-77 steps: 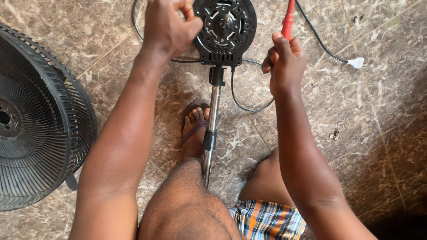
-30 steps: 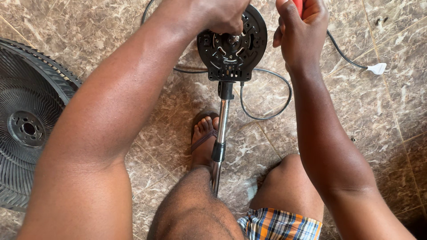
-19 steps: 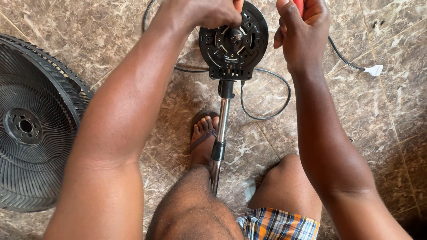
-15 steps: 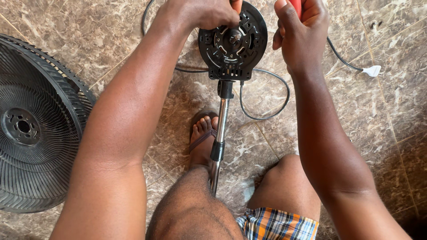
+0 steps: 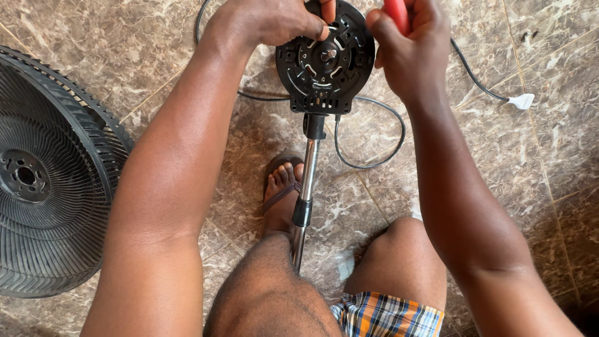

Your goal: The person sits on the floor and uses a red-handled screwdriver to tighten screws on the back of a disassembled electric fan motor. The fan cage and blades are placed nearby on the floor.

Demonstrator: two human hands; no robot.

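So here's where things stand. Left hand point(image 5: 274, 22) has its fingers point(image 5: 315, 25) curled over the top-left rim of the round black fan base point(image 5: 324, 62), thumb tip pressed onto the plate's face, so it's clamped shut on the base and steadying it. Right hand point(image 5: 412, 43) is closed in a fist around a red tool handle point(image 5: 396, 12), just beside the base's right edge; the working tip is hidden behind the hand, so I can't say whether it's touching a screw or not.

The base is tipped up facing the camera, ribbed underside showing, with a centre bolt visible. It sits on the chrome pole point(image 5: 306, 187), which runs down between the person's knees, past a sandalled foot point(image 5: 281, 193).

Progress-wise, I'd call it mid-job: the black fan grille point(image 5: 43, 181) lies by itself on the tiled floor point(image 5: 530, 175), well off to the left, while the base is on the pole. The power cord point(image 5: 374, 156) loops loose behind, white plug point(image 5: 521, 101) lying on the floor.
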